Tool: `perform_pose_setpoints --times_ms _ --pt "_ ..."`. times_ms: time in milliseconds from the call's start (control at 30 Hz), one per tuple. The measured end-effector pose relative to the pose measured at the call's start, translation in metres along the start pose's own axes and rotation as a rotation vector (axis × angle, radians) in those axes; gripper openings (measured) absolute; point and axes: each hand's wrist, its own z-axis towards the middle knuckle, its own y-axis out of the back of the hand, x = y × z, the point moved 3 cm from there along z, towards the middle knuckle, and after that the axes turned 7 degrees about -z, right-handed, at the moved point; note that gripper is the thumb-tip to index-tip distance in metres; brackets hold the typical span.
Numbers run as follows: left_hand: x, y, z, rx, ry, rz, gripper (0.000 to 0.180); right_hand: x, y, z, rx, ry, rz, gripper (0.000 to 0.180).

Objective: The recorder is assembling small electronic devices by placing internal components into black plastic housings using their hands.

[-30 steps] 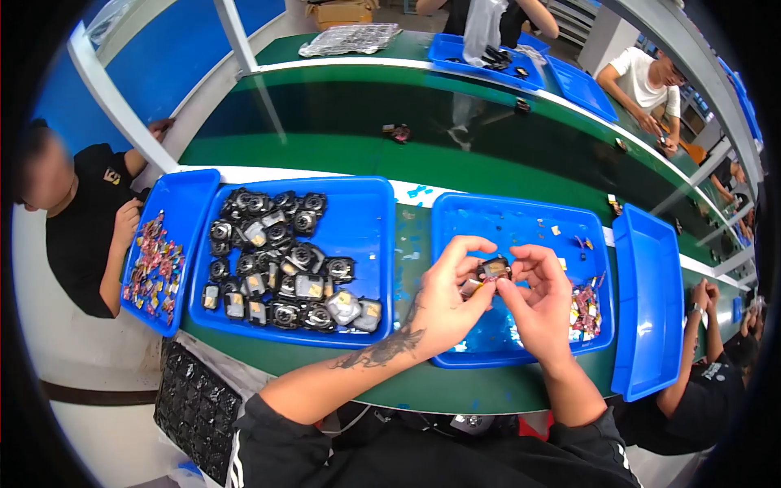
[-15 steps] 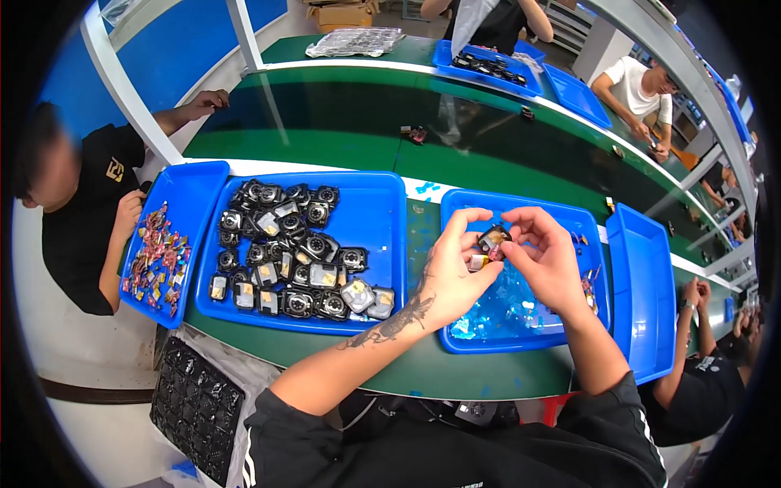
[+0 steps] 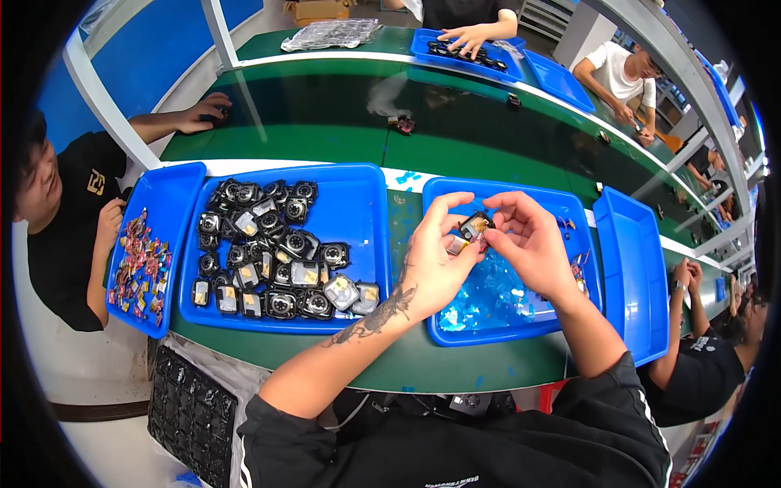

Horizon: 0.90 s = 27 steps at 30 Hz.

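Over the blue tray in front of me, my left hand (image 3: 439, 264) holds a small black-framed watch case (image 3: 475, 225), its open side with a tan patch toward me. A small silver-and-yellow part (image 3: 457, 245), like a battery, sits beside it at the left thumb. My right hand (image 3: 530, 254) closes its thumb and fingertips on the right edge of the case. Some thin pinkish bits show between the two thumbs; the fingers partly cover them. Beneath my hands the tray (image 3: 514, 332) holds scattered shiny blue film pieces, and a few small parts lie at its right side.
A blue tray (image 3: 366, 195) of black watch cases (image 3: 281, 252) stands left, beside a tray of small pink and yellow parts (image 3: 142, 260). Another blue tray (image 3: 634, 276) stands right. A dark green conveyor (image 3: 325, 106) runs beyond, carrying loose parts. Co-workers sit around.
The watch case has tilted in my fingers, so its open side shows more. Across the conveyor, a co-worker's hand has come down into the far tray. The whole view has shifted slightly.
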Motion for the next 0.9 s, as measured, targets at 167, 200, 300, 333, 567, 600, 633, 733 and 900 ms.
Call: perform_pose_setpoints --times_ms 167,200,300,333,567,600,633,733,900 --pt "0.001 0.008 -0.001 -0.079 -0.056 0.102 0.053 0.006 -0.006 0.011 0.091 0.136 -0.261 0.032" --pt "0.001 0.01 -0.003 -0.115 -0.054 0.229 0.055 -0.001 0.0 0.023 0.091 0.136 -0.258 0.032" --pt "-0.016 0.014 -0.001 -0.203 -0.354 0.392 0.045 -0.038 0.028 0.087 0.08 -0.076 -0.078 0.037" --pt "-0.033 0.01 -0.003 -0.174 -0.489 0.414 0.038 -0.049 0.045 0.107 -0.007 -0.141 -0.097 0.039" --pt "-0.189 -0.02 -0.123 0.192 -0.722 0.551 0.013 -0.145 0.076 0.171 -0.147 -0.299 -0.604 0.045" --pt "-0.185 -0.038 -0.125 0.025 -0.888 0.484 0.015 -0.149 0.076 0.175 -0.123 -0.292 -0.607 0.048" --pt "-0.18 -0.057 -0.124 -0.143 -1.048 0.419 0.033 -0.149 0.075 0.178 -0.105 -0.29 -0.579 0.049" --pt "-0.188 -0.04 -0.155 0.063 -0.852 0.634 0.03 -0.118 0.072 0.174 -0.287 -0.173 -0.822 0.032" --pt "-0.189 -0.039 -0.179 0.083 -0.914 0.765 0.021 0.004 -0.064 0.145 0.103 0.483 -0.539 0.02"
